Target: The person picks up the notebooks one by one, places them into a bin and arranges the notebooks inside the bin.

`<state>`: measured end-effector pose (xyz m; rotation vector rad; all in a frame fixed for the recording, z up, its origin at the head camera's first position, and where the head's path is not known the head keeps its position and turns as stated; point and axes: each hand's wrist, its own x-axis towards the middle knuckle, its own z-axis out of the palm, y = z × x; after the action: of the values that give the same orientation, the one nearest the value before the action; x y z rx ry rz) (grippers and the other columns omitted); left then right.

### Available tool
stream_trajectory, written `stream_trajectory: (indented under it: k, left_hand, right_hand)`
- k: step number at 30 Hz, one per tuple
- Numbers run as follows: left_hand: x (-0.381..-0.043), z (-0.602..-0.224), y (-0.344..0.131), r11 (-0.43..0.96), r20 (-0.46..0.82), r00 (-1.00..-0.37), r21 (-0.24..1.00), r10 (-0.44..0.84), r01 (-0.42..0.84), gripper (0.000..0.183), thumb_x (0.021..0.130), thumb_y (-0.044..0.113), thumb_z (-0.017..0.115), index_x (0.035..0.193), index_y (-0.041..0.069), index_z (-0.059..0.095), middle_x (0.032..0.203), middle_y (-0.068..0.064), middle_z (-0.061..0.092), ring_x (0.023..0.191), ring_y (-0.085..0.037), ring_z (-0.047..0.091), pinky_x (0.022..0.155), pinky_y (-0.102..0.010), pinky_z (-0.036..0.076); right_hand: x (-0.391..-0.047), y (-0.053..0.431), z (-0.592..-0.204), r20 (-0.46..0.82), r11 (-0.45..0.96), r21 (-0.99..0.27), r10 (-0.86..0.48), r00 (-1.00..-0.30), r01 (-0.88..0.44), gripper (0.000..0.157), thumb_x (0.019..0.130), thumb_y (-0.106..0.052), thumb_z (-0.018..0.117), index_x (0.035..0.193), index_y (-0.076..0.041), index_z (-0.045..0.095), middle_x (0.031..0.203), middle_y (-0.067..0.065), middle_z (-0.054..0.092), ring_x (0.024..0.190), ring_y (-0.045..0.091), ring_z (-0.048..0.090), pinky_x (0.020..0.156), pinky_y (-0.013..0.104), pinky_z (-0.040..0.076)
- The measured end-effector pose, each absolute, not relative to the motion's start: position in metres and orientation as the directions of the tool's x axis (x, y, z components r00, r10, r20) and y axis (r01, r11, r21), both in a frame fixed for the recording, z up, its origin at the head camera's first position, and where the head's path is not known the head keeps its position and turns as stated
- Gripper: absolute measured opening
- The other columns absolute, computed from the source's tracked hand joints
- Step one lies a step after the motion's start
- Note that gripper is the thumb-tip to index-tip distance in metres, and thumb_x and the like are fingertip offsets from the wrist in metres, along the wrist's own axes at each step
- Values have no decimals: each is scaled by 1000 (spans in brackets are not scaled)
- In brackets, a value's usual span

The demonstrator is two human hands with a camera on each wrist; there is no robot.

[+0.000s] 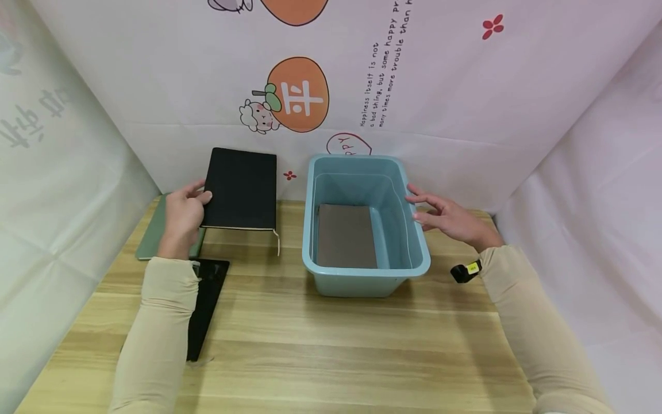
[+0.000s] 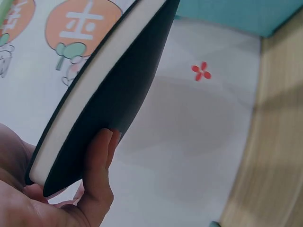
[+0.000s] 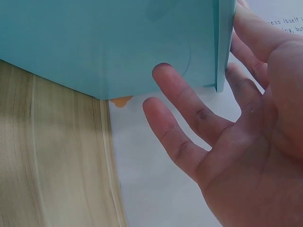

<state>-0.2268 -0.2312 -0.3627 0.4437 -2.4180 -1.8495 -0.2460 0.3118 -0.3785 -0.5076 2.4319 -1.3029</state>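
Observation:
My left hand [image 1: 184, 214] holds a black notebook [image 1: 240, 190] by its left edge, thumb on one cover and fingers on the other. The notebook is raised and tilted, and a pale ribbon [image 1: 278, 244] hangs from its lower corner. In the left wrist view its white page edges [image 2: 78, 111] face the camera. My right hand [image 1: 452, 218] touches the right rim of a blue plastic bin [image 1: 351, 283] with loosely extended fingers. Two of its fingers [image 3: 173, 135] stand apart from the bin wall in the right wrist view. A grey-brown flat book [image 1: 346, 236] lies inside the bin.
A green notebook [image 1: 152, 230] lies at the table's left back corner, partly behind my left hand. Nearer, a black flat item [image 1: 204, 322] is partly covered by my left sleeve. White printed cloth [image 1: 439, 86] walls off the wooden table [image 1: 320, 351] at the back and sides.

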Motion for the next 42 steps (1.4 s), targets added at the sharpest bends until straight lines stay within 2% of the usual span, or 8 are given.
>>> stream_trajectory:
  k: [4,7,10,17,22,31,37,42]
  left_hand:
    - [-227,-355,-229,154,-135,-956,972,-260,-179,50,108,23,49,158,22,41,113,14,50,95,-3,59,92,-23,52]
    - [-226,-349,-228,67,-147,-958,983,-248,-169,51,107,22,52,157,21,42,111,14,51,92,-3,61,80,-16,54]
    - [-225,-344,-226,-25,-141,-963,990,-230,-139,52,106,20,55,156,19,43,112,11,53,90,-5,63,74,-14,55]
    - [-223,-335,-219,-49,-104,-977,994,-186,-97,54,103,22,60,156,20,45,118,10,56,85,-2,69,70,-16,57]
    - [-224,-330,-211,-142,-88,-987,987,-133,-69,56,102,17,62,155,16,45,115,6,57,84,-5,69,69,-17,58]
    - [-226,-322,-192,-203,-76,-994,977,-82,-58,56,101,10,62,155,12,45,113,1,58,82,-7,71,67,-18,58]
    - [-229,-319,-178,-153,-64,-995,987,-70,-52,52,102,11,62,152,13,50,111,0,58,84,-7,71,68,-18,58]
    - [-231,-318,-166,-88,-58,-997,995,-59,-53,49,103,14,61,151,15,52,113,1,56,87,-7,70,69,-18,59]
  right_hand:
    - [-244,312,-377,-116,525,-835,-456,-882,-162,53,106,-28,57,155,-17,43,173,-16,10,142,30,51,97,38,59]
    - [-244,312,-376,-118,534,-830,-452,-884,-163,53,105,-29,58,155,-18,44,173,-16,11,137,27,56,100,47,57]
    - [-244,311,-376,-114,545,-821,-451,-885,-172,54,105,-31,59,156,-19,44,172,-17,12,133,25,59,101,52,55]
    - [-245,311,-372,-109,546,-818,-453,-885,-179,53,104,-31,60,155,-20,46,171,-20,15,135,27,59,102,56,53]
    - [-243,311,-372,-114,546,-820,-448,-887,-171,53,104,-30,60,154,-20,46,171,-20,15,134,22,59,102,56,53]
    - [-241,311,-372,-108,542,-822,-452,-885,-177,53,105,-28,60,155,-17,45,172,-17,14,138,29,55,103,58,52]
    - [-242,312,-372,-102,541,-821,-454,-885,-183,54,104,-27,60,155,-18,46,172,-17,15,132,14,59,102,57,53]
    - [-242,312,-372,-104,542,-821,-454,-885,-182,53,104,-27,61,155,-19,46,172,-17,15,134,16,58,102,57,53]
